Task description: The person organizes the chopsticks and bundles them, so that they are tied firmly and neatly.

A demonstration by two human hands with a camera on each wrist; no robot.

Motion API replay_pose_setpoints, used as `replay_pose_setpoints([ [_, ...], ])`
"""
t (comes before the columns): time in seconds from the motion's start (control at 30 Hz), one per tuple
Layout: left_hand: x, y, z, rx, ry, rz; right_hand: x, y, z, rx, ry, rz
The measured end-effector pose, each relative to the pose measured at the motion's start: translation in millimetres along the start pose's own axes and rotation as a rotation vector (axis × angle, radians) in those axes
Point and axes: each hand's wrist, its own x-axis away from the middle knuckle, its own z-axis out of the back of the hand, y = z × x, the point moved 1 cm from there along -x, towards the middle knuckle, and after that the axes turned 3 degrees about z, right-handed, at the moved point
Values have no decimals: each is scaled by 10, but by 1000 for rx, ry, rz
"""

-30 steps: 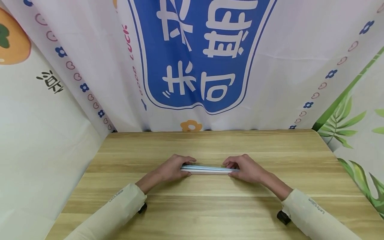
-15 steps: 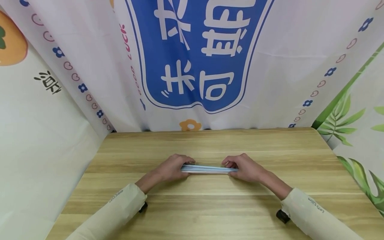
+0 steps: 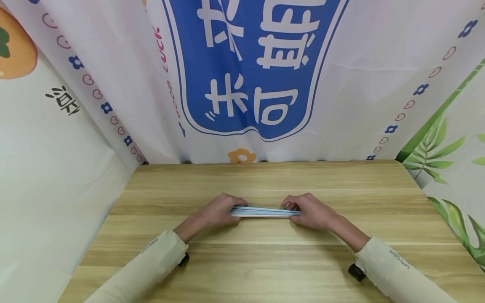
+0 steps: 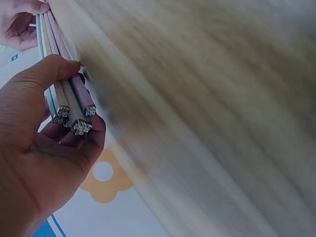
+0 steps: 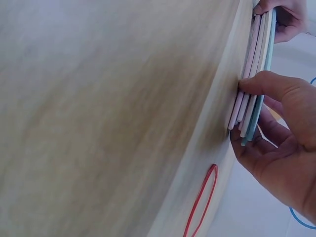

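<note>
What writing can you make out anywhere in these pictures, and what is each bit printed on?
"LUCK": pink letters running up the white backdrop cloth, beside the blue emblem.
Large white Chinese characters on the blue emblem: they appear upside down, so I cannot read them reliably.
Small black characters on the left cloth panel: tilted, not legible.
Small dark lettering on each sleeve cuff: too small to read.
The pencils show no readable print.

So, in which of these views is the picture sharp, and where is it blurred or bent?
Head view: sharp, evenly lit, soft shadows under both hands; the wide lens bows the table edges. Left wrist view: the left hand and the bundle of sticks are clear, the wood beside them smeared. Right wrist view: the right hand is fairly clear, the tabletop soft and hazy.
</note>
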Motion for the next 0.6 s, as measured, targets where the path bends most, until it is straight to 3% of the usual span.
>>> replay_pose_setpoints([
  [0.37,13,36,-11,-58,73,-14,-1,-7,21,30,-2,-13],
  [0.6,25,64,-9,-60,56,-14,-2,-13,16,3,-13,-31],
])
